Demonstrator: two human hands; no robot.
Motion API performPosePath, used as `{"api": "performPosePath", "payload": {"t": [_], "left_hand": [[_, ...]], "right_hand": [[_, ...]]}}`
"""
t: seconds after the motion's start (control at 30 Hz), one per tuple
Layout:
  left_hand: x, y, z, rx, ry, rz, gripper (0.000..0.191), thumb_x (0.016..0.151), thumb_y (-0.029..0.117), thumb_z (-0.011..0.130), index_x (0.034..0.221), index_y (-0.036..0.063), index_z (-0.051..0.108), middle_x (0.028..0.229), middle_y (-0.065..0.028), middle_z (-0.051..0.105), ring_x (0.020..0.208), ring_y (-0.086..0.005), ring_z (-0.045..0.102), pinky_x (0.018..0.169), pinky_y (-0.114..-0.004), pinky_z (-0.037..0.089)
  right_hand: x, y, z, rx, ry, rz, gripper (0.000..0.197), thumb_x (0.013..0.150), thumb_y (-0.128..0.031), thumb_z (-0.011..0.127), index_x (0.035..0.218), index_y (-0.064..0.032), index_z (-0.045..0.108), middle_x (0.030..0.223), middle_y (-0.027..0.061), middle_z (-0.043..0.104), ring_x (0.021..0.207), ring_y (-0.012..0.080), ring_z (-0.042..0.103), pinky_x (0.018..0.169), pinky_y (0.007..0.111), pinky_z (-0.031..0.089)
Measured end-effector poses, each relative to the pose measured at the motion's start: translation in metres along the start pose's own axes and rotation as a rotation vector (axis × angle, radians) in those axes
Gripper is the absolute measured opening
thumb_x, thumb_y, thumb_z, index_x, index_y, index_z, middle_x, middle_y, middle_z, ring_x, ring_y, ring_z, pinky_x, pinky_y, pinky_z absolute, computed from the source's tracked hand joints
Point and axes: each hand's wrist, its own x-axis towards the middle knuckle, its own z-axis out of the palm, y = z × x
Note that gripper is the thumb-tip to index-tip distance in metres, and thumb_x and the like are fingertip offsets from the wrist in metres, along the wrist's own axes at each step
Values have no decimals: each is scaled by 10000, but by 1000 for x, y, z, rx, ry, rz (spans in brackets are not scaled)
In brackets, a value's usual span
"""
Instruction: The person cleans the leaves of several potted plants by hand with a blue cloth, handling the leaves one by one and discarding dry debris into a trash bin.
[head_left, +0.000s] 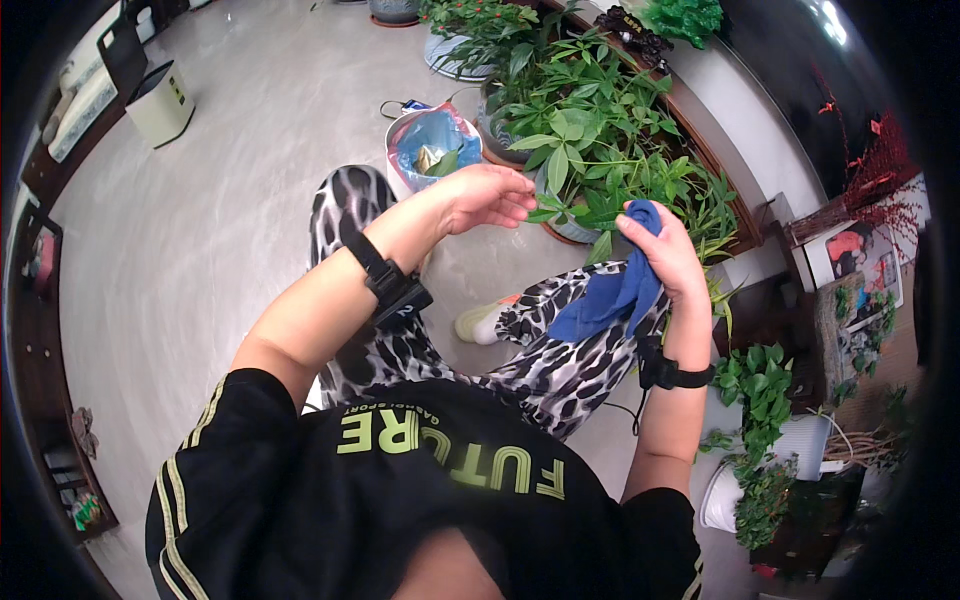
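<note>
My left hand (491, 198) reaches over the floor with its fingers loosely bent and apart. Its fingertips are at the edge of a green leaf (552, 208) on a potted plant; whether they touch it I cannot tell. My right hand (670, 251) grips a blue cloth (600, 304), which hangs down over my patterned trouser leg. Part of the cloth loops up above the thumb, close to the leaves. The leafy plant (592, 161) spreads in front of both hands. Its foliage hides most of the pot (571, 225).
Beside my left wrist stands a bin (395, 157) with a blue liner, leaves inside. A flowering plant (480, 19) stands farther off. A black television (795, 45) and a wooden cabinet edge (720, 161) lie beyond the leaves. More potted plants (757, 390) are at right.
</note>
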Motion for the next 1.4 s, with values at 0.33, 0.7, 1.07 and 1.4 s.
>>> {"api": "performPosePath", "payload": {"t": [0.33,0.7,1.07,1.4], "left_hand": [[50,-11,-10,-137,-18,16,152,876,172,570,970,56,599,886,-37,643,752,-129,608,735,-306,522],[124,-81,69,46,-49,-215,214,855,232,595,1000,75,592,952,-21,606,846,-112,559,745,-256,466],[196,-143,87,650,345,305,424,808,245,623,1161,42,503,1159,-144,532,994,-266,515,846,-356,428],[257,-73,125,405,211,275,647,844,318,609,1327,-42,371,1331,-186,446,1243,-249,424,1017,-319,339]], "right_hand": [[-1,-29,-95,851,325,-348,359,916,-284,519,1151,-13,540,1026,95,590,935,216,561,868,359,457],[22,22,-96,632,442,55,251,837,-84,635,1072,-27,568,931,59,622,773,153,616,660,259,514],[36,104,-76,559,607,162,365,847,-219,639,1147,-45,526,963,39,599,790,142,584,677,268,494],[31,119,-82,678,577,147,474,960,-446,346,1141,-59,549,987,36,601,842,138,571,734,264,476]]}}
